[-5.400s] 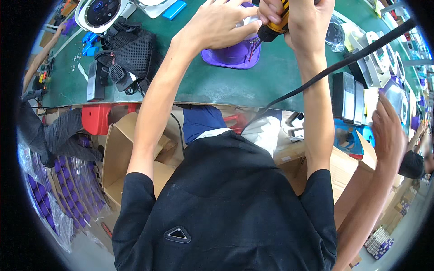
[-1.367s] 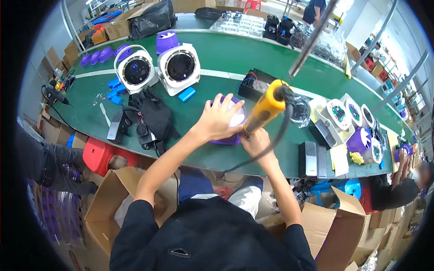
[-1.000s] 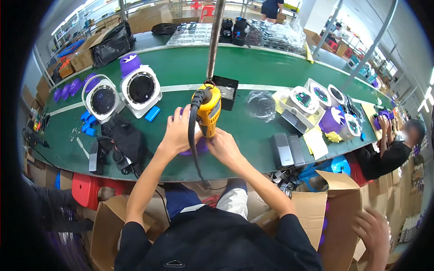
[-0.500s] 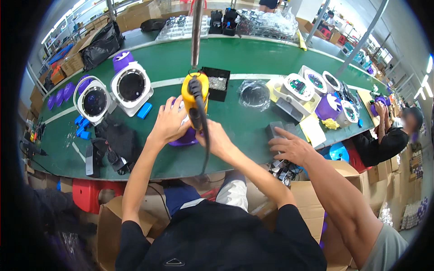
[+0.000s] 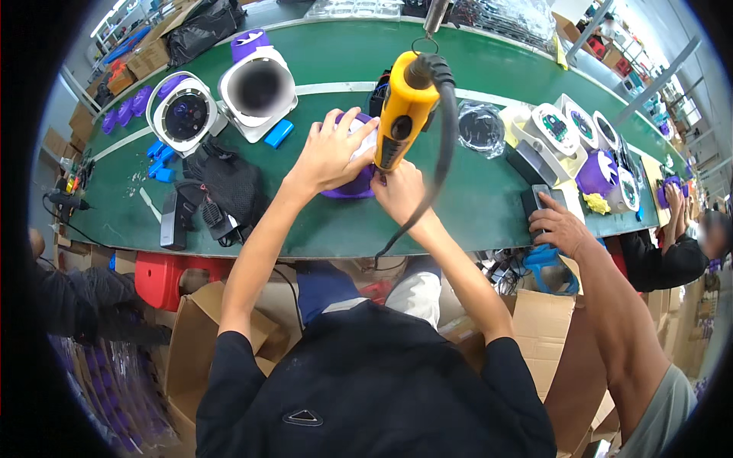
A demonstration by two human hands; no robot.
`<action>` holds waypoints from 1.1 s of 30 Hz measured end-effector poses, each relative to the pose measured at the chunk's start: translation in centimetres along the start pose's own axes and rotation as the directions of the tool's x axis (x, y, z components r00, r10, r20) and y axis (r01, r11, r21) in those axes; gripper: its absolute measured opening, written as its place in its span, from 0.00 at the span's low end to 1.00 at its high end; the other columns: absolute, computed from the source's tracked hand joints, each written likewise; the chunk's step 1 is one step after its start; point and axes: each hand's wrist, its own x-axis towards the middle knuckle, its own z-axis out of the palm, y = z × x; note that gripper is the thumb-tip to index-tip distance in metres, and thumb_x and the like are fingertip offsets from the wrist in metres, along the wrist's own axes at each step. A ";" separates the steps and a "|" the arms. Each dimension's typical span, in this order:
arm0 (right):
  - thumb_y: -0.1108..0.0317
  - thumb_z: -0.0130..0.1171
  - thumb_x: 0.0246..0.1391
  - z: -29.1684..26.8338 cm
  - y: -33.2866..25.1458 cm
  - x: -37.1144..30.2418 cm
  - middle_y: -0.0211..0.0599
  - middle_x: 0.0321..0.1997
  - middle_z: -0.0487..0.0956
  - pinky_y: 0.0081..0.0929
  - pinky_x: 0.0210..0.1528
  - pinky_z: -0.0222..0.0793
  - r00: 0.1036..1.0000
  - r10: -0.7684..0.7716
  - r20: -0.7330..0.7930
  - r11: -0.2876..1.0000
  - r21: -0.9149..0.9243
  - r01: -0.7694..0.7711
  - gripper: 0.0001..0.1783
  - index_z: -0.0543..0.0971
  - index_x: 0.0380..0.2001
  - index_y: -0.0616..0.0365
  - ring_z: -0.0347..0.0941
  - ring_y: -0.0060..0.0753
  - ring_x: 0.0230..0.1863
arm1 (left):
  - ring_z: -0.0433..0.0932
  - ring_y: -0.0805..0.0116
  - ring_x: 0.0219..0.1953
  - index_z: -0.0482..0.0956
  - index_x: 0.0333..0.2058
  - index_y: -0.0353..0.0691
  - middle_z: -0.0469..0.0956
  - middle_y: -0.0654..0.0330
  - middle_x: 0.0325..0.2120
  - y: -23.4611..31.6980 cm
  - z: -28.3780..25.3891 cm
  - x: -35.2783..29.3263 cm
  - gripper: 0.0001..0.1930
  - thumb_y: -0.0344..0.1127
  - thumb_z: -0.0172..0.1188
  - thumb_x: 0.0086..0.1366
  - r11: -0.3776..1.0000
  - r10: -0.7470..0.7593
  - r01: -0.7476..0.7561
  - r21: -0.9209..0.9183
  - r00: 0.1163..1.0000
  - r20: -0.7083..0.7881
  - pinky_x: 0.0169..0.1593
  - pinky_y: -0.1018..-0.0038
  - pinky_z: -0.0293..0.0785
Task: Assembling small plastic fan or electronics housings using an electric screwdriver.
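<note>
A yellow electric screwdriver (image 5: 405,107) with a thick black cord hangs upright from a metal ring above the green bench. My right hand (image 5: 403,192) is closed around its lower end, thumb and fingertips near the tip. Beneath it sits a round purple and white housing (image 5: 353,188), largely covered by my hands. My left hand (image 5: 328,156) lies over the top of this housing, fingers curved around it and holding it. The screwdriver's point of contact is hidden by my fingers.
White fan-like units (image 5: 259,88) and a blue block (image 5: 279,133) stand left. Black mesh cloth (image 5: 221,179) lies nearer. Right are a plastic-wrapped disc (image 5: 481,128) and white housings with circuit boards (image 5: 553,130). Another person's hand (image 5: 561,225) rests on a dark block (image 5: 544,200).
The view has shifted, so the bench appears higher and further right. My hands stay at the housing and screwdriver. The other person's hand has come down onto the dark block.
</note>
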 end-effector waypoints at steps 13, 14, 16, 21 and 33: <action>0.73 0.61 0.50 -0.1 0.0 0.6 0.53 0.25 0.80 0.40 0.34 0.76 0.998 0.038 0.047 0.985 0.169 -0.045 0.07 0.79 0.32 0.66 0.82 0.51 0.30 | 0.64 0.42 0.67 0.71 0.66 0.53 0.66 0.48 0.67 -2.9 0.6 0.2 0.31 0.58 0.55 0.69 0.996 0.093 -0.093 -0.001 0.993 0.068 0.62 0.46 0.67; 0.68 0.62 0.51 -1.3 -0.5 0.6 0.60 0.31 0.82 0.47 0.41 0.78 0.967 0.092 0.236 0.944 0.288 -0.160 0.12 0.81 0.31 0.70 0.81 0.63 0.37 | 0.64 0.42 0.68 0.72 0.66 0.53 0.66 0.49 0.67 -2.9 0.2 0.1 0.32 0.58 0.58 0.67 0.995 0.087 -0.082 -0.053 0.989 0.117 0.63 0.46 0.67; 0.68 0.67 0.51 -2.1 0.8 -0.2 0.49 0.29 0.84 0.35 0.38 0.78 0.953 0.081 0.293 0.929 0.325 -0.178 0.14 0.81 0.37 0.68 0.84 0.40 0.33 | 0.62 0.41 0.69 0.72 0.66 0.52 0.62 0.50 0.70 -3.0 -0.8 0.0 0.39 0.57 0.70 0.56 0.974 0.223 -0.216 -0.071 0.969 0.107 0.66 0.48 0.64; 0.61 0.73 0.53 -5.7 2.1 -4.7 0.42 0.42 0.83 0.34 0.41 0.79 0.971 0.107 0.214 0.862 0.467 -0.198 0.29 0.75 0.56 0.60 0.82 0.34 0.43 | 0.66 0.40 0.66 0.70 0.68 0.54 0.58 0.47 0.72 -3.3 -1.7 -2.1 0.50 0.51 0.81 0.43 0.961 0.119 -0.074 -0.265 0.981 0.155 0.67 0.54 0.67; 0.66 0.72 0.54 -6.2 10.0 -10.7 0.57 0.73 0.61 0.41 0.76 0.52 0.899 0.402 -0.176 0.628 0.767 -0.131 0.55 0.48 0.77 0.55 0.58 0.45 0.74 | 0.66 0.47 0.68 0.50 0.73 0.35 0.59 0.41 0.68 4.3 11.2 3.6 0.53 0.47 0.74 0.58 0.392 0.080 0.006 -0.920 0.996 0.041 0.70 0.59 0.62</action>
